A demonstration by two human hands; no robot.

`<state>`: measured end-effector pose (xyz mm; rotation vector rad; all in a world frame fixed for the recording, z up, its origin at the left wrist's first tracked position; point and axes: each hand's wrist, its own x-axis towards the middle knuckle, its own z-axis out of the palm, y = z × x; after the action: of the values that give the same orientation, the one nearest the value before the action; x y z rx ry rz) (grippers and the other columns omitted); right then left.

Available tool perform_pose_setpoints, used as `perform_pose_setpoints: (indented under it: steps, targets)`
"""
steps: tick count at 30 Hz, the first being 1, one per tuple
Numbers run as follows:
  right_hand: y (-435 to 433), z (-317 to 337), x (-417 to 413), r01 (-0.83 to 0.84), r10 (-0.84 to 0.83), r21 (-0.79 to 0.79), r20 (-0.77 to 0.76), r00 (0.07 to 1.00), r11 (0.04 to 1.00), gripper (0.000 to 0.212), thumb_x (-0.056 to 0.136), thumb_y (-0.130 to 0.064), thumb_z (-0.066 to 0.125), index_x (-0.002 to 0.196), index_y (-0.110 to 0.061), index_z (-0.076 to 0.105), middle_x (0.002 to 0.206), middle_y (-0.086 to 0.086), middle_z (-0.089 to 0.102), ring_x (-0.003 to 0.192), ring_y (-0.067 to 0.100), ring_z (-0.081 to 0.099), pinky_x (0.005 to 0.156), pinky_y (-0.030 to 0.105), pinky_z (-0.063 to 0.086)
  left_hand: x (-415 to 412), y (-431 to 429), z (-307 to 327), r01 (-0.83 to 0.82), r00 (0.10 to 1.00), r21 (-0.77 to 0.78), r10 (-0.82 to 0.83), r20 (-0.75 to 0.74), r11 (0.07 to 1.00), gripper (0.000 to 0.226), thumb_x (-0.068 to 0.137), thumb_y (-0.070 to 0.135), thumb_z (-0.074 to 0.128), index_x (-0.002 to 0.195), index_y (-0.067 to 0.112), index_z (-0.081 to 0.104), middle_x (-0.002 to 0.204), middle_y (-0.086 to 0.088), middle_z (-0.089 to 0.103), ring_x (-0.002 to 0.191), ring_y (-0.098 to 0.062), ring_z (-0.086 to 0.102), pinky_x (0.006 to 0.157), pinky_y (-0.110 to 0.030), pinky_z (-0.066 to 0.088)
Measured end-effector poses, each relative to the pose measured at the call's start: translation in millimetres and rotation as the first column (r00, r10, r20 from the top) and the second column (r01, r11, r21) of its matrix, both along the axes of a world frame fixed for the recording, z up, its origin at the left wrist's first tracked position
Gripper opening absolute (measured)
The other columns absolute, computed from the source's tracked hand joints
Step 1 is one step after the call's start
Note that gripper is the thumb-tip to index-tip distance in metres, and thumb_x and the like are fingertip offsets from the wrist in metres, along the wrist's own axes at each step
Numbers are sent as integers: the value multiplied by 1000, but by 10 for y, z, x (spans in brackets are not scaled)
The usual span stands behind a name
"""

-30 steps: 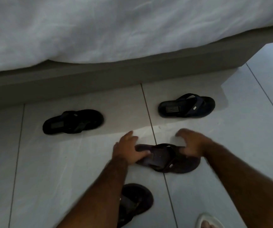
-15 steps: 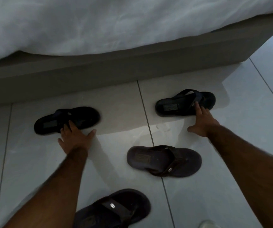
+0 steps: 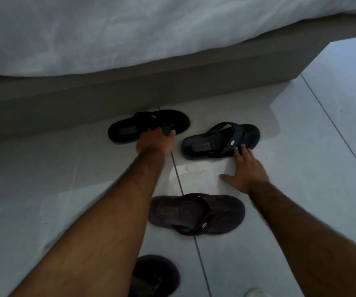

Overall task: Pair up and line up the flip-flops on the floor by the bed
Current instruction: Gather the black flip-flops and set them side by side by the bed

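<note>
Left hand [image 3: 155, 142] is clamped on the near edge and strap of one black flip-flop [image 3: 130, 129], up at about 11 o'clock from frame centre, right by the bed base [image 3: 65, 108]. Right hand [image 3: 247, 168] is spread flat, not gripping anything; its fingertips [image 3: 240, 147] just touch the near edge of the second black flip-flop [image 3: 222, 138] at about 1 o'clock. Those two sit close together but at different angles, so I'd call them paired but not lined up yet.

The brown flip-flop [image 3: 196, 213] lies at 6 o'clock between the forearms, and its mate [image 3: 157, 273] is down at 7 o'clock, half hidden under the left arm. Well apart from each other, not sorted.

What could go wrong, as I see it:
- the right hand is only pushing with fingertips, so that shoe could spin on the smooth tile [image 3: 33, 179] instead of sliding straight
- the left one could get shoved under the bed edge if pushed too far
- either forearm pulling back could knock the brown one out of place
- light's dim, so mixing up black and dark brown is easy
</note>
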<state>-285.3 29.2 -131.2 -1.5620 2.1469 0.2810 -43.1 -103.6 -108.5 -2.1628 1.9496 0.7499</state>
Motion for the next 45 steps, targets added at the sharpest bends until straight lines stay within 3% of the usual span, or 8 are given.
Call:
perform_pose_setpoints:
  steps: [13, 16, 18, 21, 26, 32, 37, 45]
  targets:
    - [-143, 189, -87, -46, 36, 123, 82, 996, 991, 91, 85, -53, 60, 161, -21, 21, 170, 6, 11, 156, 28, 18, 123, 47, 29, -1065, 67, -8, 276, 953, 113, -256, -161, 955, 104, 84, 84, 31, 161, 15, 15, 170, -8, 14, 155, -29, 19, 123, -47, 23]
    - [-297, 374, -179, 107, -99, -47, 138, 985, 993, 56, 85, -33, 57, 138, -18, 56, 145, 12, 55, 130, 35, 55, 105, 45, 49, -906, 264, -90, 247, 941, -100, -264, -211, 964, 88, 94, 68, 40, 158, 10, 25, 169, -12, 15, 155, -28, 16, 127, -44, 17]
    - [-433, 450, -191, 166, -148, -280, 83, 985, 946, 40, 86, -22, 54, 122, -9, 63, 126, 17, 63, 114, 39, 62, 91, 46, 55, -780, 623, -185, 135, 941, -315, -221, -255, 939, 67, 99, 54, 45, 145, 5, 46, 159, -17, 35, 146, -32, 33, 120, -46, 32]
    - [-759, 459, -86, -79, 102, -317, 54, 993, 945, 46, 90, -18, 52, 134, -9, 56, 143, 20, 49, 130, 41, 49, 99, 50, 50, -639, 1130, -391, 234, 931, -348, -313, -189, 908, 62, 100, 53, 43, 140, 6, 51, 149, -17, 43, 137, -34, 43, 113, -46, 41]
    - [-1289, 322, 261, -460, 460, -10, 26, 887, 888, 65, 102, -41, 40, 161, -30, 18, 172, 2, -2, 159, 25, 0, 126, 54, 12, -569, 1257, -483, 333, 926, -288, -369, -80, 898, 85, 96, 70, 27, 151, 6, 39, 159, -16, 33, 145, -32, 34, 123, -46, 27]
    - [-1201, 212, 135, -316, 317, 65, -9, 948, 947, 69, 98, -63, 34, 159, -33, 25, 172, 3, 2, 158, 25, 7, 125, 54, 17, -556, 983, -376, 298, 954, -179, -296, 39, 938, 100, 92, 77, 20, 154, 0, 31, 163, -18, 29, 151, -32, 25, 125, -50, 15]
    - [-951, 303, -244, -168, 166, 41, 48, 985, 985, 67, 91, -70, 36, 147, -37, 47, 163, 9, 33, 146, 34, 35, 120, 51, 31, -539, 696, -293, 257, 966, -35, -257, -8, 966, 108, 86, 85, 18, 160, 7, 11, 171, -7, 8, 156, -27, 8, 125, -50, 8]
    - [-437, 354, -602, 16, -20, 23, 197, 980, 1000, 50, 92, -43, 54, 138, -23, 55, 138, 18, 61, 126, 37, 57, 98, 32, 43, -858, 116, -11, 435, 900, 126, -428, -77, 892, 94, 92, 74, 39, 162, 19, 9, 171, -1, -6, 157, -27, -4, 126, -51, 7]
